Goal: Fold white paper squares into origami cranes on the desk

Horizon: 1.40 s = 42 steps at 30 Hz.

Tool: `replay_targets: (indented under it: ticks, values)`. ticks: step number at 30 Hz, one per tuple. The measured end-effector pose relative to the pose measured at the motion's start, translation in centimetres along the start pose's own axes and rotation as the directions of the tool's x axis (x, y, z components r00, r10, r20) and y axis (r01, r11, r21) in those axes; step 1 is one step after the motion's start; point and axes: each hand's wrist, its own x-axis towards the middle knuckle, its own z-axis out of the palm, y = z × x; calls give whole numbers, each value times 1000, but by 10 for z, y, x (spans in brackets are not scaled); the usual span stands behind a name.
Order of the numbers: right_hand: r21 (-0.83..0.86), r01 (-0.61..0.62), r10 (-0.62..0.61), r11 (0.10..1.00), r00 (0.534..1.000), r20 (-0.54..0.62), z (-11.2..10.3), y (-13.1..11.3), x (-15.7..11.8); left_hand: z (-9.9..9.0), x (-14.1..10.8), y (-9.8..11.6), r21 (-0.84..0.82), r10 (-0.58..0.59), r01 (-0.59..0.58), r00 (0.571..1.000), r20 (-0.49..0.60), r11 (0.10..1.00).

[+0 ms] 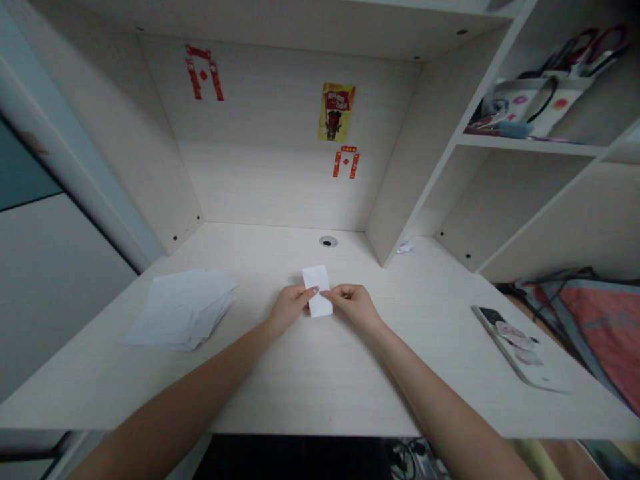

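Observation:
A small white piece of paper (317, 275), rectangular and perhaps folded, is held between my two hands above the middle of the desk. My left hand (291, 305) pinches its left edge, thumb on top and fingers partly hidden beneath. At the right edge my right hand (356, 304) grips it between thumb and curled fingers. To the left of my left hand lies a loose stack of white paper sheets (183, 308), spread unevenly.
A phone in a clear case (520, 348) lies on the right of the desk (320, 393). A vertical divider (425, 140) rises behind my right hand. A pen holder (545, 100) with scissors stands on the upper right shelf. Red fabric (595, 333) is beyond the right edge.

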Motion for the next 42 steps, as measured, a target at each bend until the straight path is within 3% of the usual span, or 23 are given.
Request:
replay_targets:
  ticks: [12, 21, 29, 34, 37, 42]
  values:
    - [50, -28, 27, 998, 999, 23, 0, 0, 1, 0, -3, 6, 27, 15, -15, 1000, -14, 1000]
    - [253, -125, 97, 959, 988, 119, 3, 5, 5, -2, -7, 15, 59, 55, -55, 998, 2, 997]
    - [405, -150, 108, 902, 986, 123, 3, 4, 4, 1, -7, 15, 18, 39, -39, 999, -3, 999]
    - [290, -82, 69, 954, 996, 58, 3, -1, 3, 1, -7, 11, 53, 87, -85, 996, -33, 995]
    - [190, -89, 73, 978, 993, 89, 3, -2, 3, -2, -7, 10, 108, 122, -115, 991, -60, 988]
    - [112, -44, 36, 993, 997, 75, 2, 1, 3, -3, -7, 10, 94, 86, -75, 990, -112, 993]
